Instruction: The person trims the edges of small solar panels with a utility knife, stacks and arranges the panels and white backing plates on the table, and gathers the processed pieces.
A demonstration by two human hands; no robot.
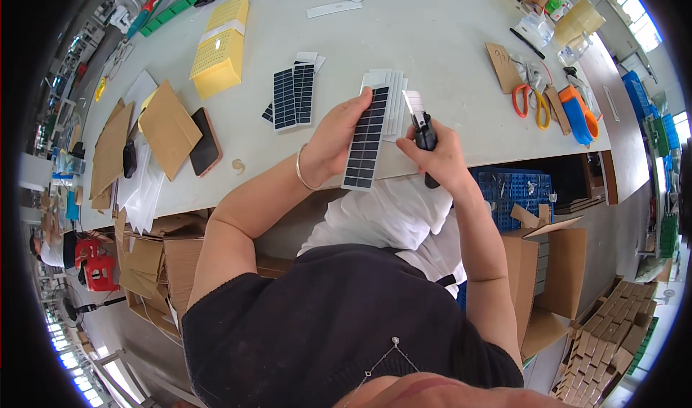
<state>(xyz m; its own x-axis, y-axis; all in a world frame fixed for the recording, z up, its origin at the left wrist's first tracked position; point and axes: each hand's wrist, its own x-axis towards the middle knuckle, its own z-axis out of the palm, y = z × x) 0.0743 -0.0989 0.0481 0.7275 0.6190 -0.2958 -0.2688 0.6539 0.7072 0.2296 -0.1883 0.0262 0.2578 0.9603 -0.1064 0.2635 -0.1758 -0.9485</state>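
- The left hand (pixel 333 143) holds a long, dark solar panel strip (pixel 366 138) upright over the near edge of the desk (pixel 432 40); its grip is closed on the strip's left edge, thumb at the top.
- The right hand (pixel 438 156) has its grip wrapped tight around a black utility knife (pixel 422 130), whose blade points up, just beside the strip's upper right edge. Whether the blade touches the strip is not clear.
- Behind the strip, a fanned stack of white-backed panels (pixel 395 102) lies on the desk.
- To the left, more dark solar panels (pixel 292 94) lie face up, near a yellow box (pixel 220 47).
- Further left sit brown cardboard sheets (pixel 169 128) and a phone (pixel 205 143).
- On the right, orange-handled scissors (pixel 530 98) and an orange and blue tape dispenser (pixel 579 114) lie well apart from the hands.
- Below the desk edge stand open cardboard boxes (pixel 551 264) and a blue crate (pixel 513 190).
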